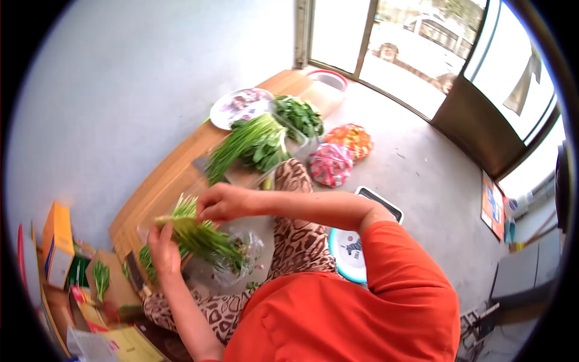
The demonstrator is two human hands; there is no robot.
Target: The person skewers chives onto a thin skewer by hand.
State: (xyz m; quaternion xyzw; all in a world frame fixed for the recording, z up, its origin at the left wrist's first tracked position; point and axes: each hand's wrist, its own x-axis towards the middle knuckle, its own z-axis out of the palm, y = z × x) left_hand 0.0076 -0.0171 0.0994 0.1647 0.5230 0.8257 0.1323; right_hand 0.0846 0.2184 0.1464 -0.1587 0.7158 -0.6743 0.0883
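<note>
A bunch of garlic chives (205, 237) is in my left hand (164, 248), its fingers and thumb closed around the pale stalk end. The leaf ends trail down to the right. Just above the bunch, my right hand (222, 202) has its fingers pinched together on the stalks; the fingertips are partly hidden. Under the leaf ends, a clear plastic bag (244, 260) with bits of trimmings lies between my knees. More green stalks (146, 262) show below my left hand, by the table edge.
The wooden table (163, 192) carries long chives (247, 142), leafy greens (300, 116) and a white plate (220, 114) of pale pinkish food. Pink (330, 166) and orange bags (351, 142) sit on the floor. Cardboard boxes (56, 244) stand at left; a blue-rimmed basin (347, 256) is beside my leg.
</note>
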